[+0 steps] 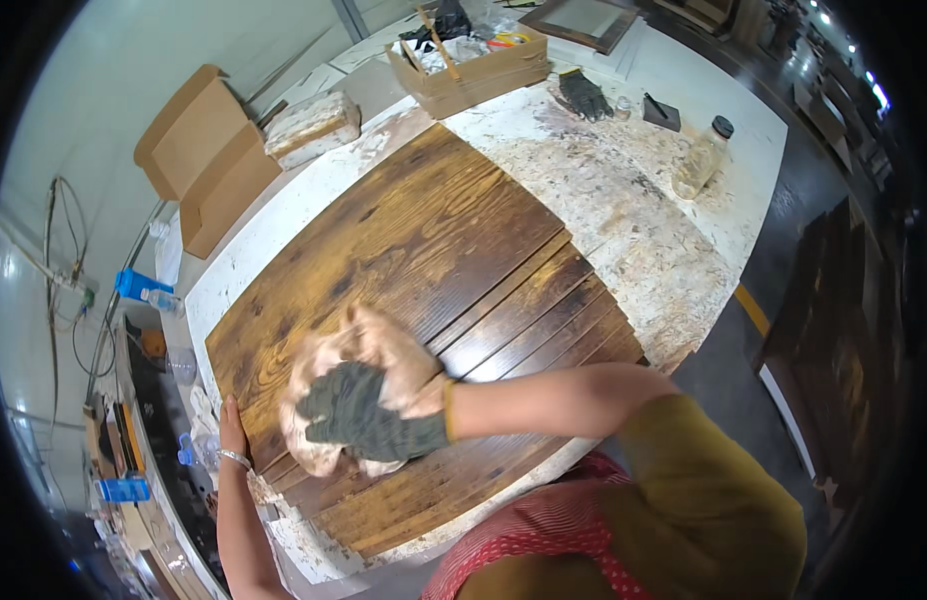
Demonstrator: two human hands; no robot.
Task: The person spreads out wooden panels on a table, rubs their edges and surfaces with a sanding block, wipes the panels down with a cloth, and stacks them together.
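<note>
Dark brown wood-grain boards (403, 235) lie on the worktable, one wide and several narrow strips side by side. My right hand (368, 415), in a dark grey-green knit glove, presses a crumpled pale pink cloth (403, 350) onto their near left part. The cloth bunches out around the glove, slightly blurred by motion. Bare, with a bracelet at the wrist, my left hand (232, 428) rests at the left edge of the boards. Its visible finger is stretched out along that edge; the other fingers are mostly hidden.
Across the stained white tabletop (643, 240) stand a carton of odds and ends (473, 85), a dark glove (583, 95), a small dark block (661, 113) and a capped clear bottle (701, 160). An open cardboard box (208, 165) is far left. Dark panels (833, 340) stand at right.
</note>
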